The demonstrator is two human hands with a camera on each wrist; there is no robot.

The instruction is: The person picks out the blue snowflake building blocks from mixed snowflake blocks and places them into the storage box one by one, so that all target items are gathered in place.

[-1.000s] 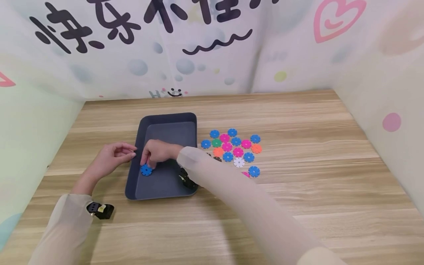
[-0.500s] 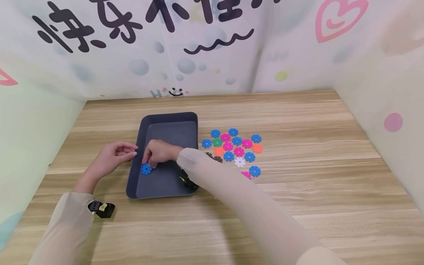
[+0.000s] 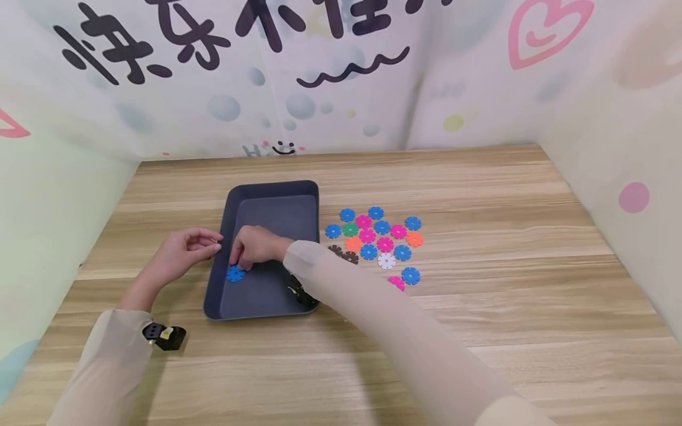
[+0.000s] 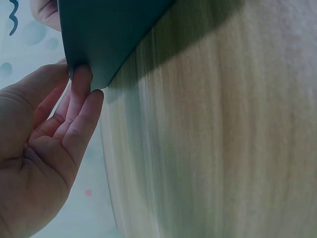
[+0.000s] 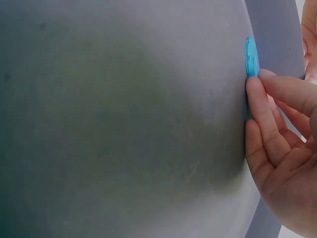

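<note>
Lay flat on the floor of the dark tray [image 3: 266,195], near its left wall: one blue snowflake disc [image 3: 235,273], thin and notched around the edge, of smooth hard plastic. Sat just below the fingertips [image 5: 257,82] of the right hand [image 3: 257,245], touching them or almost so; no long axis, being round. Fingers of that hand only lightly bent, touching the disc edge, not closed around it. Left hand [image 3: 181,254] rested just outside the tray, straight fingers [image 4: 79,87] against the outer wall, gripping nothing. Right hand clearly the nearer one to the disc. Tray matte with rounded corners; wooden table [image 3: 479,331] with pale grain. Further right, a cluster of coloured discs [image 3: 375,239] on the wood, well apart from both hands.
</note>
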